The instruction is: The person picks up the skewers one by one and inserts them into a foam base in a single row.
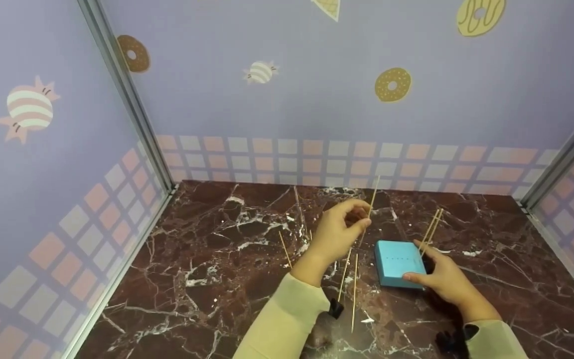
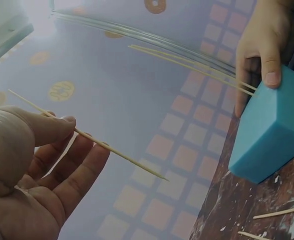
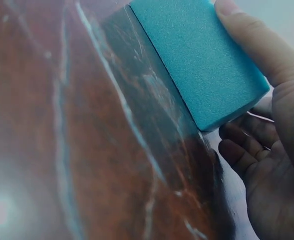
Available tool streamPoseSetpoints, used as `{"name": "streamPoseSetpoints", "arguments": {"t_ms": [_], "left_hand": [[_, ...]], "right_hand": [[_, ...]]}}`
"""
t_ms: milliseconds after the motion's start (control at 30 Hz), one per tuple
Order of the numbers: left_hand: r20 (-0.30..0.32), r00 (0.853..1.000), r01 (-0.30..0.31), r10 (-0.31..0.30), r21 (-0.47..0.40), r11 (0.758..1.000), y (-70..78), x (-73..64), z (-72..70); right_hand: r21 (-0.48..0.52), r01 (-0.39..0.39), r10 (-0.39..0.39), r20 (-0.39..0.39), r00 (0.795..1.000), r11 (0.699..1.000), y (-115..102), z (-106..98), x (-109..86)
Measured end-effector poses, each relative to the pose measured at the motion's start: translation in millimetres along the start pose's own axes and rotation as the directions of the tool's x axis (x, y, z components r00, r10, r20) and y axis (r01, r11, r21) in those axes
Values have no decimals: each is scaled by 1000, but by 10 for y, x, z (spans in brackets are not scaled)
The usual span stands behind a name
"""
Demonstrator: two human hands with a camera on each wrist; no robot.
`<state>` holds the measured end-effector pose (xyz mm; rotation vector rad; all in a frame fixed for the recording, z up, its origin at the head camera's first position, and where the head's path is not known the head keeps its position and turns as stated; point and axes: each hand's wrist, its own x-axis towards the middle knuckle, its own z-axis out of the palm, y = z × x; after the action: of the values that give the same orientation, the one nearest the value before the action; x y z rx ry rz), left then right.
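My left hand [image 1: 336, 230] pinches a thin bamboo skewer [image 2: 132, 159] between thumb and fingertips, its pointed end free in the left wrist view. The skewer is raised above the table, left of a light-blue foam block [image 1: 399, 267]. Around the right side of the block, my right hand [image 1: 446, 279] grips with its thumb on the near side and fingers behind. Two more skewers [image 2: 196, 70] stand slanted in the block near its right edge, side by side. In the right wrist view the block's side face rests against the dark marbled tabletop [image 3: 102, 150].
Several loose skewers lie on the table, one skewer [image 1: 355, 294] in front of the block and another skewer [image 1: 285, 248] left of my left wrist. White scraps [image 1: 368, 317] are scattered about. Patterned panels [image 1: 287, 99] wall in the back and both sides.
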<state>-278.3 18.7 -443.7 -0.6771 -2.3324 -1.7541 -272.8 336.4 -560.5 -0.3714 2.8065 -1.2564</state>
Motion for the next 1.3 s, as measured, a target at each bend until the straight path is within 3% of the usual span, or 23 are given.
{"name": "streamPoseSetpoints", "arguments": {"t_ms": [500,733,933,1300], "left_hand": [[80,997,-14,13,21,1000,-113,112,421],[119,992,-50,43,57,997,-157,186,586],[144,989,-27,18,62,998,-202,229,690],[112,994,-25,18,57,998,-261,288,860]], "right_hand": [[13,-14,14,18,1000,1000,12,-16,-17],[-3,-6,6,3,1000,1000,11,-11,-12],[-2,-4,4,3,1000,1000,8,-20,8],[14,16,-16,0,1000,1000,-5,-18,9]]}}
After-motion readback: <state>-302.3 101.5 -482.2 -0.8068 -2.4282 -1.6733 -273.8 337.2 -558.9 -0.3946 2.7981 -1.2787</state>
